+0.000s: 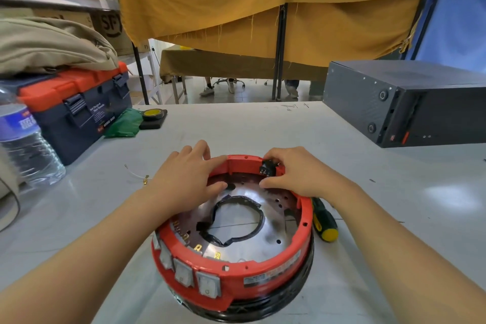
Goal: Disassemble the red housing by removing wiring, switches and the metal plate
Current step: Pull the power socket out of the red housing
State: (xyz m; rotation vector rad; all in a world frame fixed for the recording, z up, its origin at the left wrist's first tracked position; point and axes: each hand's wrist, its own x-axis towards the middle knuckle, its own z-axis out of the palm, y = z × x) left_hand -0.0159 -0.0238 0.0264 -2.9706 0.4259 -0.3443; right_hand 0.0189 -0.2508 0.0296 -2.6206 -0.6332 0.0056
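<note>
The right hand (294, 173) has its thumb and fingers curled round a small black plastic switch block (268, 167) set in the far wall of the round red plastic housing (263, 268), pinching it at the rim; the left hand (189, 179) grips that same far rim a little to the left, fingers over the outside and thumb inside, touching the shiny round metal plate (273, 234). The step in hand looks like freeing this switch from its slot; I would judge it best done by squeezing the block's side clips and rocking it gently through the wall, not yanking, while the left hand braces the rim so the ring does not slide on the pale grey table (236, 126).

The housing sits at the middle of the table close to the person, open side up, on a black base; the plate lies inside with a ragged central hole edged in black tape, and a few brass terminals stand near its front edge; a row of grey rocker switches (194, 275) is mounted in the near outer wall, so much remains. A green and yellow handled screwdriver (324, 223) lies just beside the housing's right flank.
</note>
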